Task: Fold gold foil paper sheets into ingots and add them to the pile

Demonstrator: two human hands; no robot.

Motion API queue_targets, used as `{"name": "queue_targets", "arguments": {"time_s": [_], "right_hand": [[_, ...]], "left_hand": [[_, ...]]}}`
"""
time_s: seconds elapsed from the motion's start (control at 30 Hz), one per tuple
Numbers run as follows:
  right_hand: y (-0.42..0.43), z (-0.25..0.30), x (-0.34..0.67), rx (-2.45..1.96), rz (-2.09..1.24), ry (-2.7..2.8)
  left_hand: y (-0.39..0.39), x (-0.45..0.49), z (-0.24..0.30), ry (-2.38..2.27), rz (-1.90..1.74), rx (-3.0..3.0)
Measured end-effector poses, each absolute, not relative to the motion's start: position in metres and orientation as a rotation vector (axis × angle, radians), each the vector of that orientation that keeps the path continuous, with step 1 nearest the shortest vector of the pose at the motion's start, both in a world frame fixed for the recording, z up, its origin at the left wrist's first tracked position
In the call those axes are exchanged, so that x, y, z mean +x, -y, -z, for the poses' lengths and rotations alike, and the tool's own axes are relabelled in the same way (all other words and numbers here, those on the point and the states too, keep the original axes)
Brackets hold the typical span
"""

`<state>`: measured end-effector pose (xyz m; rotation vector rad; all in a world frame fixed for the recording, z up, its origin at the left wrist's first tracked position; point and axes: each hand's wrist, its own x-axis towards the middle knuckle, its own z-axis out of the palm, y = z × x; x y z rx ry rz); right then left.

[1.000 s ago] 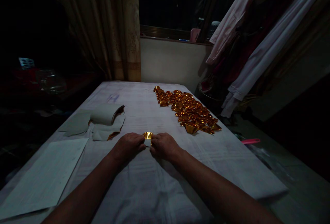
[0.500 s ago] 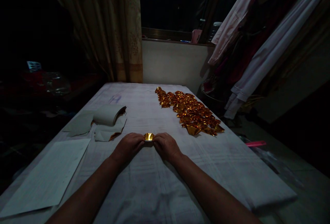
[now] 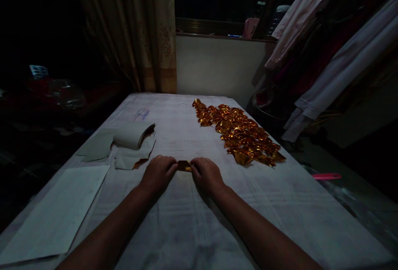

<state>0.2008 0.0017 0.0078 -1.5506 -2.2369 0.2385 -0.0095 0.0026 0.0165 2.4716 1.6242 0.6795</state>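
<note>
A small piece of gold foil paper [image 3: 184, 165] lies flat on the white cloth of the table [image 3: 199, 220], pinched at both ends. My left hand [image 3: 159, 172] is closed on its left end, knuckles up. My right hand [image 3: 205, 173] is closed on its right end in the same way. The two hands nearly touch, with only a short strip of gold showing between them. A heap of several folded gold foil pieces [image 3: 239, 133] spreads over the cloth to the far right of my hands.
A loose stack of curled grey sheets with gold undersides [image 3: 132, 145] lies left of my hands. A large pale sheet [image 3: 56, 214] rests at the near left. A curtain [image 3: 139, 33] hangs behind the table, and hung clothes [image 3: 326, 54] crowd the right side.
The gold piece stood up bright between my fingertips before; now it is pressed down flat and narrow on the cloth. The view has shifted a little.
</note>
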Motion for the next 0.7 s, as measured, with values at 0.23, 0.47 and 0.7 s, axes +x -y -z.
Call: {"name": "queue_targets", "arguments": {"time_s": [0.23, 0.47, 0.7], "right_hand": [[0.003, -0.001, 0.198, -1.552, -0.181, 2.202], [0.009, -0.006, 0.191, -1.362, -0.164, 2.386], [0.02, -0.008, 0.194, -1.385, -0.325, 2.547]], "left_hand": [[-0.008, -0.004, -0.018, -1.692, -0.583, 2.435], [-0.005, 0.001, -0.018, -1.734, -0.566, 2.424], [-0.005, -0.001, -0.018, -1.729, -0.531, 2.416]]}}
